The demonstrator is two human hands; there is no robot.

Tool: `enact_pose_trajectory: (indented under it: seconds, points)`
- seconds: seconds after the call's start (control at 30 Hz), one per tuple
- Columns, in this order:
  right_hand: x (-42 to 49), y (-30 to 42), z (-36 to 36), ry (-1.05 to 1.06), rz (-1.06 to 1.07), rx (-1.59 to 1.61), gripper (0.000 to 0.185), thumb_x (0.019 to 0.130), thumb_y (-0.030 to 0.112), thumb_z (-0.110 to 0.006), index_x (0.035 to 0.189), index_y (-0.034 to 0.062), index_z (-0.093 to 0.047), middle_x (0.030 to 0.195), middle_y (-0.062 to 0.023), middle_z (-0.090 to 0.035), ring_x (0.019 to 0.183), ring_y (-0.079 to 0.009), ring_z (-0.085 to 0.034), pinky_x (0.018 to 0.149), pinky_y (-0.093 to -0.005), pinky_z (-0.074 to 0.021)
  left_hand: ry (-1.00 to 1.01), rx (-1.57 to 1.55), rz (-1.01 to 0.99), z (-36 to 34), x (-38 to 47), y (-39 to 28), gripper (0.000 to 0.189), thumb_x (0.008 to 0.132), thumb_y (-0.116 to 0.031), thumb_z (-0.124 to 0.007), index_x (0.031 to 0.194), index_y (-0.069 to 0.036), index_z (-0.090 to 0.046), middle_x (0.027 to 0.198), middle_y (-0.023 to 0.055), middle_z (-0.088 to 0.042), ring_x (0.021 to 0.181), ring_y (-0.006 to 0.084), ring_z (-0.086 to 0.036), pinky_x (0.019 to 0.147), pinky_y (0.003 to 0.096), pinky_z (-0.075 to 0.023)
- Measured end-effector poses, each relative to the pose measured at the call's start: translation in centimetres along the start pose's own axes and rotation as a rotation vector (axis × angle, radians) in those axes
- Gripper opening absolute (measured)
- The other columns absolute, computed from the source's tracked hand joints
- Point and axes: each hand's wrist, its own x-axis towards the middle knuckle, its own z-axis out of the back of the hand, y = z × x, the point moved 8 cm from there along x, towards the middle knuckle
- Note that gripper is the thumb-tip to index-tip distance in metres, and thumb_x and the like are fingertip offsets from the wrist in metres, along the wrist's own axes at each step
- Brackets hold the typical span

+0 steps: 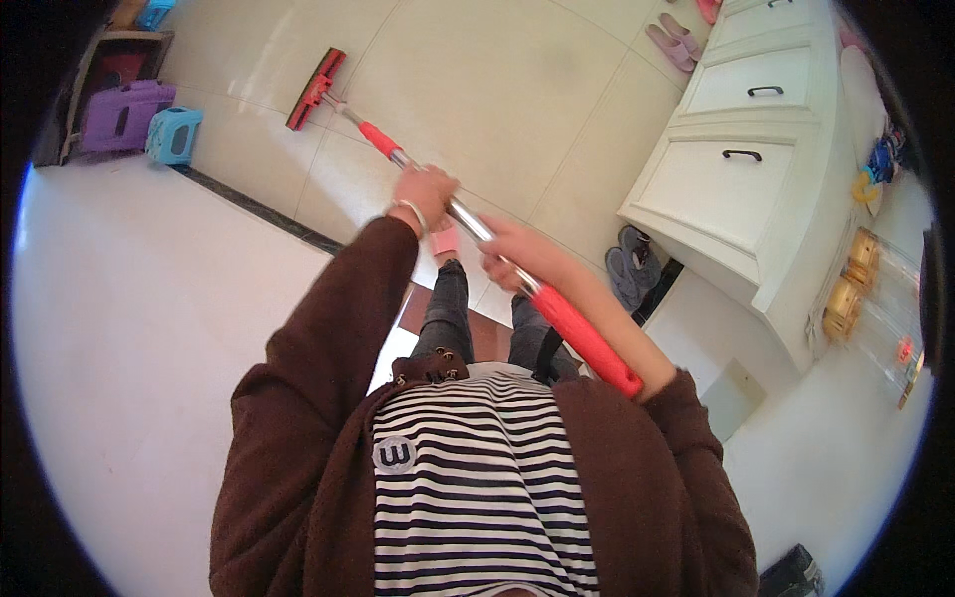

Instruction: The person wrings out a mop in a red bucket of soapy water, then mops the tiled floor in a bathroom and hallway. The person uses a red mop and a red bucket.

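A mop with a metal pole (470,219) and red grips runs diagonally from my right side up to the left. Its flat red and dark head (316,89) rests on the tiled floor (477,97). My left hand (425,190), with a light bangle at the wrist, is closed around the upper part of the pole, just below the short red grip. Lower down, my right hand (515,250) wraps the bare metal, and the long red handle grip (586,339) passes under my right forearm. A pink slipper (445,240) shows on one foot beneath the pole.
White cabinets (716,186) with black handles line the right side. Grey slippers (633,265) lie at their near end, pink slippers (674,43) farther off. A purple plastic stool (127,116) and a blue one (173,136) stand at the upper left, near a white wall (149,298).
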Motion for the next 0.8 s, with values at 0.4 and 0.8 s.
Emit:
enact_pose_trajectory:
  seconds: [0.4, 0.8]
  points:
    - [-28.8, -12.5, 2.1, -0.775, 0.007, 0.156, 0.054, 0.085, 0.006, -0.051, 0.136, 0.0064, -0.033, 0.129, -0.0068, -0.044, 0.117, -0.0147, -0.042, 0.097, -0.0257, -0.0307, 0.265, -0.396, -0.728, 5.2, -3.8, -31.4, 0.007, 0.074, -0.025, -0.056, 0.078, -0.019, -0.057, 0.069, 0.0029, -0.060, 0.072, 0.0232, -0.060, 0.072, 0.0386, -0.0389]
    - [-18.4, -1.1, 6.5, -0.012, 0.244, 0.785, 0.028, 0.090, 0.010, -0.046, 0.117, 0.0117, -0.040, 0.062, 0.0007, -0.038, 0.046, -0.0040, -0.038, 0.034, -0.0163, -0.0324, -0.266, -0.126, 0.021, 6.2, 7.9, -19.4, 0.022, 0.076, -0.017, -0.056, 0.098, -0.015, -0.057, 0.086, 0.0082, -0.058, 0.087, 0.0268, -0.058, 0.084, 0.0474, -0.0398]
